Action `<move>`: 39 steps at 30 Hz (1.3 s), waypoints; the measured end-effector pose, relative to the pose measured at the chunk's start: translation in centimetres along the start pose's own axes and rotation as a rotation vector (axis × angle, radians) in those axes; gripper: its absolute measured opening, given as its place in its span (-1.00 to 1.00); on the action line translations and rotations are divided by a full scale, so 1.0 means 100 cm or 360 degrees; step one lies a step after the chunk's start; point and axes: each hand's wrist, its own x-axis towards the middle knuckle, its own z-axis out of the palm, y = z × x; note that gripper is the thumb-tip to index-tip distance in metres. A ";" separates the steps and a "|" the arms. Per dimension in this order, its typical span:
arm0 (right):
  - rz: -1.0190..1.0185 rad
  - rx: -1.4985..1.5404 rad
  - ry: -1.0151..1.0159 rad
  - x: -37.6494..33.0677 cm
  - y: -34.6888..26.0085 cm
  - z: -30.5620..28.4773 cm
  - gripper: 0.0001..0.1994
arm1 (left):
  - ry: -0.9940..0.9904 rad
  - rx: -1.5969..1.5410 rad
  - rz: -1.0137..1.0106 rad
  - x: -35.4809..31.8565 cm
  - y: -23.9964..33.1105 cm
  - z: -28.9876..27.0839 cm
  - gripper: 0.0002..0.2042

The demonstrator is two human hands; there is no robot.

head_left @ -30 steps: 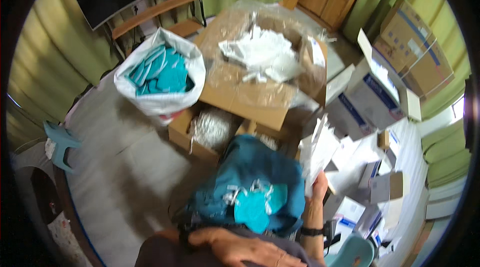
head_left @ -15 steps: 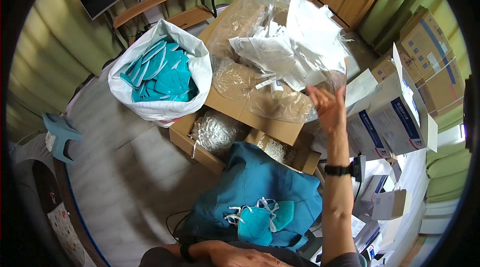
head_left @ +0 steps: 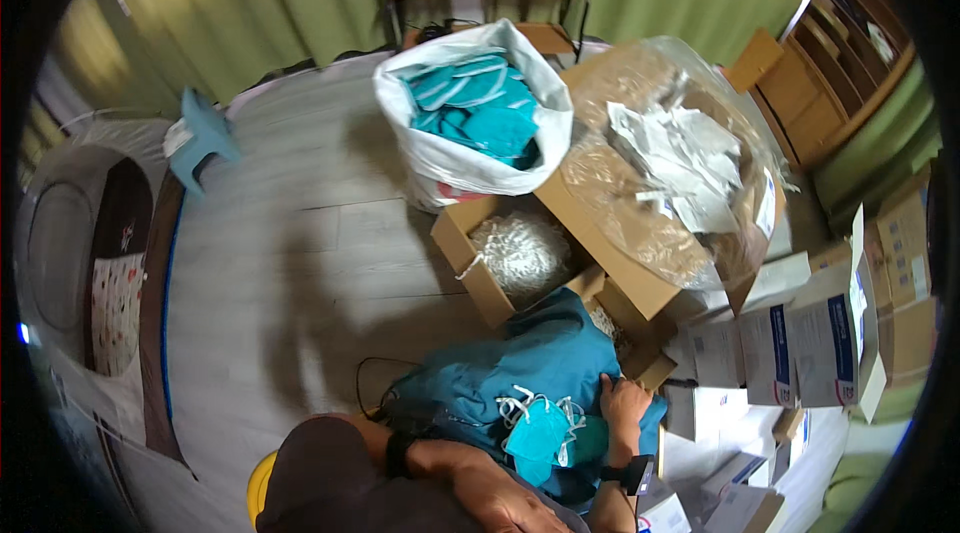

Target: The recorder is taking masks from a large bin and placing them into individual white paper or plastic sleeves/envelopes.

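Observation:
Two teal folded face masks lie on the blue cloth [head_left: 460,378] over my lap: a front mask [head_left: 540,433] with white ear straps, and a second mask [head_left: 591,441] partly behind it. Just right of them, my right hand [head_left: 625,403] rests on the cloth's edge, fingers loosely bent and nothing visible in them. My left hand [head_left: 505,501] lies low across my lap, below the masks, with its fingers stretched out and partly cut off by the lower edge. Ahead stands a white sack [head_left: 395,98] heaped with more teal masks [head_left: 480,113].
An open cardboard box [head_left: 470,258] holds a ball of white straps [head_left: 525,251]. Beside it, a clear plastic bag [head_left: 625,188] contains white paper scraps [head_left: 680,158]. White cartons [head_left: 815,348] crowd the right. A blue stool [head_left: 205,138] stands at the far left.
My right hand has come back from the plastic bag to the cloth on my lap. The white paper has settled lower in the bag. The view has swung left.

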 end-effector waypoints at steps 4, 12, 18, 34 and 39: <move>0.0022 -0.0055 0.0210 -0.011 0.000 0.013 -0.48 | -0.0015 0.0208 0.0029 -0.001 0.002 0.029 -0.30; 0.0466 0.0117 0.0382 -0.039 0.006 -0.002 -0.32 | -0.0030 0.0472 0.0191 0.012 0.000 0.063 -0.30; 0.0388 0.0266 0.0313 -0.053 0.005 -0.010 -0.39 | -0.0079 0.0570 0.0467 0.024 -0.002 0.076 -0.31; 0.0118 0.0896 0.1089 -0.065 0.027 -0.042 -0.58 | -0.0028 0.0752 -0.0019 0.029 0.010 0.066 -0.35; 0.0135 0.1525 0.0540 -0.105 -0.033 -0.052 -0.59 | -0.0065 0.0663 -0.0008 0.039 -0.014 0.057 -0.31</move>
